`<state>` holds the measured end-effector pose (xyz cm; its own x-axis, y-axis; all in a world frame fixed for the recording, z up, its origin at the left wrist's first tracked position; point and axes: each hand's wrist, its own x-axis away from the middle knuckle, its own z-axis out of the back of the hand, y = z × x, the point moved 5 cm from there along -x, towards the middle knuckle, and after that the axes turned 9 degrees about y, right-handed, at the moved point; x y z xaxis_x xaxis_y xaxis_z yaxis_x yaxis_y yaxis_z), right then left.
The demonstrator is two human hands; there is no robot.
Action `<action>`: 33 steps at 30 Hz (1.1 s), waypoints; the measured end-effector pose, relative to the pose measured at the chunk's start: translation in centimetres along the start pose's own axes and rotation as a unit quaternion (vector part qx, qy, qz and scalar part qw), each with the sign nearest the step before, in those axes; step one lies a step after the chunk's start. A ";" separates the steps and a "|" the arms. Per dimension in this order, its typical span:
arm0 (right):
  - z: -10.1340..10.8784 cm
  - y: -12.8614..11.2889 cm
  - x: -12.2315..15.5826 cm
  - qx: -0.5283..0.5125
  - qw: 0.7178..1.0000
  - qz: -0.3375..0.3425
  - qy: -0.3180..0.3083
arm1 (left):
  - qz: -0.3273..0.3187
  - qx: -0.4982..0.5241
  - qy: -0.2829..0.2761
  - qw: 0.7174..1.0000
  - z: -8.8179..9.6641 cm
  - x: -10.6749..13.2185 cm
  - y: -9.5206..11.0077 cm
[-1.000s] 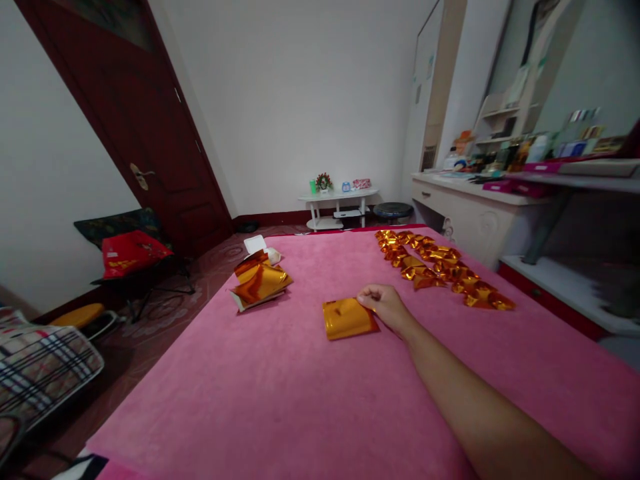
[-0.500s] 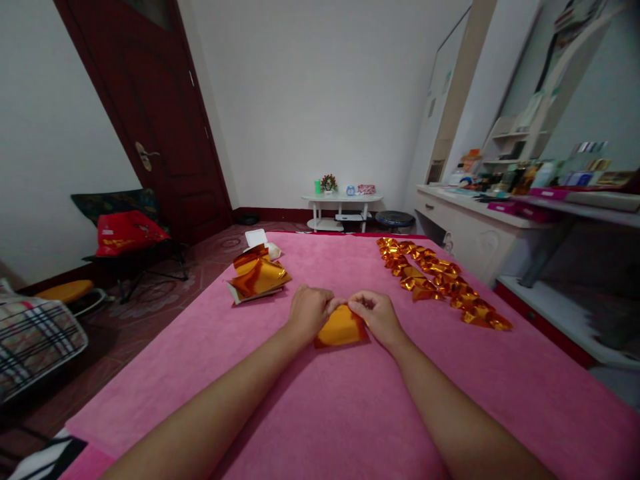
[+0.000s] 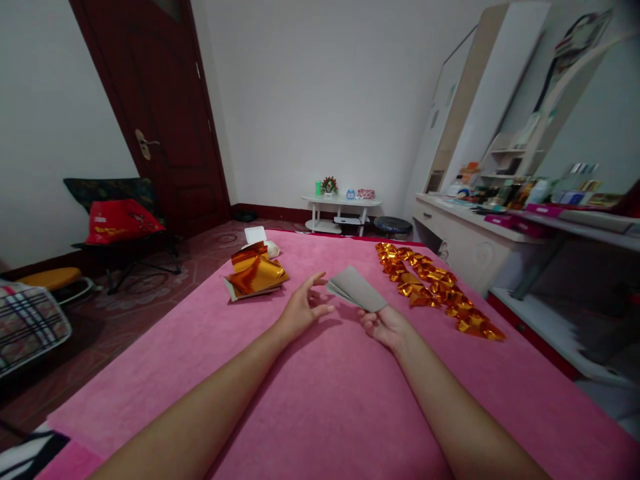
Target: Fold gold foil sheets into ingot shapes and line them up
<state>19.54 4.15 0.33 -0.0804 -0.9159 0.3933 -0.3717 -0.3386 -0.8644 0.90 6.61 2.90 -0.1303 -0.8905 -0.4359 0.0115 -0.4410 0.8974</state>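
A folded sheet of foil paper (image 3: 357,288), its dull grey side showing, is pinched at its near right end by my right hand (image 3: 383,325). My left hand (image 3: 303,308) is just left of the sheet, fingers apart and holding nothing. To the left lies a loose stack of gold foil sheets (image 3: 256,273) on the pink cover (image 3: 320,400). Several folded shiny gold foil pieces (image 3: 433,280) lie in rows on the right side of the cover.
A white open container (image 3: 255,235) stands behind the foil stack. Beyond the far edge are a low white table (image 3: 340,200) and a round dark stool (image 3: 393,225). A cluttered dresser (image 3: 470,220) borders the right; a chair with a red bag (image 3: 123,221) is at left.
The foil sheet has been lifted and turned, from gold side up on the cover to grey side showing. My left hand has let go and opened; the view has shifted slightly.
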 end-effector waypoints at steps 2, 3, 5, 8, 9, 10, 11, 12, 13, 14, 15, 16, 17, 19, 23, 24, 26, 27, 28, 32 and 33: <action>-1.1 0.6 0.6 0.008 0.999 -0.032 -0.031 | 0.033 0.056 -0.014 0.998 -0.5 0.2 0.2; -1.6 0.9 0.9 0.011 0.998 -0.041 -0.043 | 0.054 0.076 -0.012 0.996 -0.5 0.2 0.1; -2.2 1.2 1.2 0.015 0.997 -0.046 -0.060 | 0.097 0.102 0.013 0.990 -0.3 0.3 -0.1; -2.1 0.9 1.2 0.026 0.998 -0.025 -0.059 | 0.150 0.133 0.073 0.977 0.6 0.4 -0.7; -1.9 0.6 1.0 0.034 0.998 -0.007 -0.050 | 0.169 0.147 0.087 0.971 0.8 0.4 -1.0; -1.6 0.3 0.9 0.042 0.998 0.016 -0.040 | 0.191 0.158 0.098 0.964 1.0 0.4 -1.3; -1.4 -0.1 0.8 0.052 0.997 0.038 -0.031 | 0.210 0.168 0.105 0.957 1.1 0.4 -1.7; -1.3 -0.3 0.8 0.060 0.996 0.059 -0.023 | 0.225 0.178 0.109 0.952 1.2 0.4 -1.9; -1.2 -0.5 0.7 0.066 0.995 0.079 -0.016 | 0.234 0.188 0.110 0.948 1.2 0.4 -2.1; -1.2 -0.6 0.7 0.070 0.992 0.100 -0.006 | 0.236 0.196 0.110 0.945 1.1 0.4 -2.2; -1.2 -0.7 0.7 0.075 0.989 0.129 0.008 | 0.233 0.202 0.111 0.945 1.1 0.4 -2.2; -1.2 -0.9 0.8 0.079 0.983 0.167 0.025 | 0.231 0.207 0.112 0.944 1.0 0.5 -2.2; -1.3 -1.2 0.9 0.080 0.973 0.211 0.045 | 0.230 0.209 0.113 0.944 0.9 0.5 -2.2; -1.4 -1.7 1.2 0.090 0.950 0.292 0.068 | 0.234 0.208 0.114 0.943 0.6 0.7 -2.2; -2.4 -2.2 2.0 0.157 0.905 0.394 0.041 | 0.242 0.214 0.096 0.941 0.0 1.0 -2.1; -2.6 -2.3 2.2 0.175 0.890 0.418 0.038 | 0.242 0.220 0.089 0.941 -0.1 1.1 -2.0; -2.6 -2.6 2.6 0.201 0.863 0.461 0.052 | 0.237 0.248 0.072 0.936 -0.2 1.1 -1.8; -2.6 -2.7 2.8 0.211 0.852 0.474 0.065 | 0.233 0.269 0.059 0.933 -0.3 1.1 -1.6; -2.5 -2.7 2.9 0.218 0.845 0.482 0.080 | 0.229 0.290 0.041 0.928 -0.5 1.2 -1.3; -2.4 -2.6 3.2 0.236 0.824 0.503 0.114 | 0.222 0.324 -0.029 0.919 -1.4 1.6 -0.4; -2.5 -2.5 3.3 0.241 0.818 0.509 0.113 | 0.220 0.323 -0.031 0.920 -1.5 1.7 -0.3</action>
<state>17.87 2.50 4.57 -0.3112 -0.7310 -0.6073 0.3986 0.4797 -0.7817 2.17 5.09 1.76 -0.3116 -0.9496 -0.0337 -0.5125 0.1381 0.8475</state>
